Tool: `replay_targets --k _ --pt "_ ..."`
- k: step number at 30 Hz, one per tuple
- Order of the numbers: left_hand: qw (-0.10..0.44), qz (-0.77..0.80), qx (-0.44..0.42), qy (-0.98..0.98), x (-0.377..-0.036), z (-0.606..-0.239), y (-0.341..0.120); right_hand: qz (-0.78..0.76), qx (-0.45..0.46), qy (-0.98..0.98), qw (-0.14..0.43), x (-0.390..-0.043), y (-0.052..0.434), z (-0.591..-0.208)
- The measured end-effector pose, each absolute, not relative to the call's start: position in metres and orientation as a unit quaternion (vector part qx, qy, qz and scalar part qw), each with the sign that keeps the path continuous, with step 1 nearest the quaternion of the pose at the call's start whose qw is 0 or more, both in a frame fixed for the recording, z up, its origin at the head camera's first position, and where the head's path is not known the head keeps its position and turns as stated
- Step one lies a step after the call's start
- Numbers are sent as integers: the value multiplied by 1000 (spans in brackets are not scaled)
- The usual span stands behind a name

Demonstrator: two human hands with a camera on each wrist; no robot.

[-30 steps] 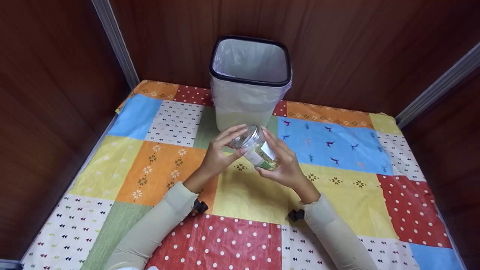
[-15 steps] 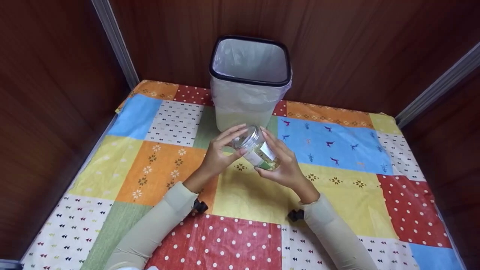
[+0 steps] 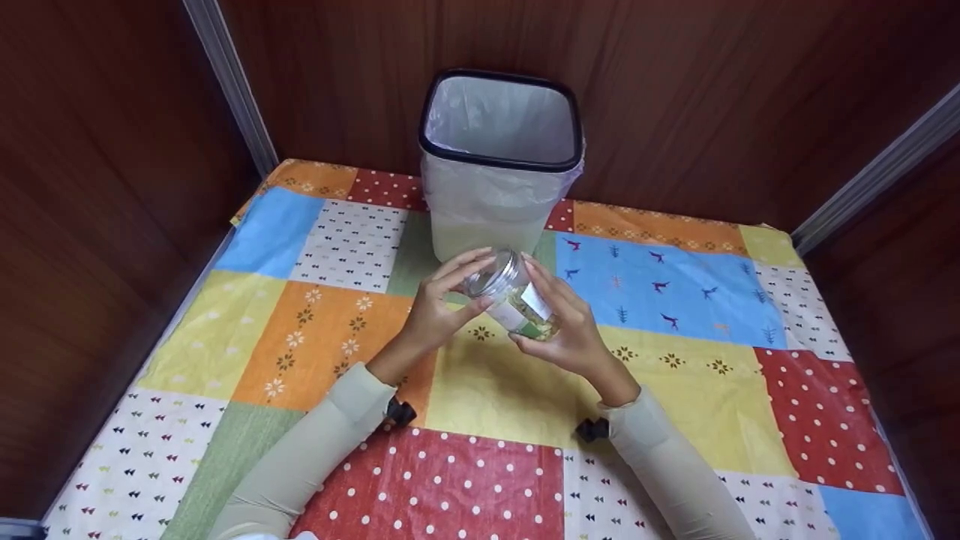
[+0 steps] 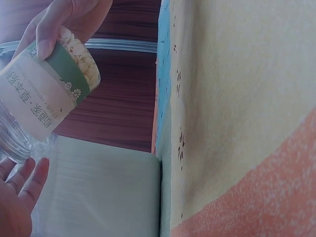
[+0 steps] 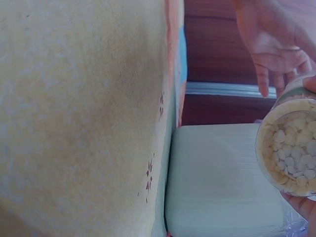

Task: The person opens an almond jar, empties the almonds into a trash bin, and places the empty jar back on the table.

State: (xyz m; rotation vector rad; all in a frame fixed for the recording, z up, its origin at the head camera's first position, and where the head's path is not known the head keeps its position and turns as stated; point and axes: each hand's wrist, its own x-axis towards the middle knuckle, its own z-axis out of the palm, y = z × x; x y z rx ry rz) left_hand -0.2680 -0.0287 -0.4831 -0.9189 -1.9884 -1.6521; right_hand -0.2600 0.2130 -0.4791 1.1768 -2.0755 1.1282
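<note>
A clear jar (image 3: 517,304) with a white and green label is held tilted between both hands, above the cloth. Its mouth end, ringed by a silvery band, points up and left; pale flat pieces (image 5: 296,148) fill its lower end. My right hand (image 3: 566,322) grips the body near the base, thumb below and fingers over the far side. At the mouth end, my left hand (image 3: 442,304) has its thumb on the near side and its fingers on the far side. In the left wrist view, the left fingertips (image 4: 34,177) are right at the jar's rim.
Behind the hands stands a pale bin (image 3: 487,202) with a black rim and a plastic liner. A patchwork cloth (image 3: 660,405) covers the table. Dark wood-like panels (image 3: 690,105) enclose it at the back and sides.
</note>
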Motion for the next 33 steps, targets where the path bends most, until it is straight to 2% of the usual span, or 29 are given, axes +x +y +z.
replay_targets --k 8,15,23,33 --pt "195 -596 -322 -709 -265 -480 -28 419 433 -758 250 -260 213 -479" --pt "186 -605 -326 -702 -250 -459 -27 424 436 -752 255 -260 212 -478" --pt "183 -594 -337 -707 -265 -482 -29 412 430 -762 254 -259 212 -479" --pt "190 -586 -346 -708 -268 -485 -30 409 431 -763 253 -259 213 -481"
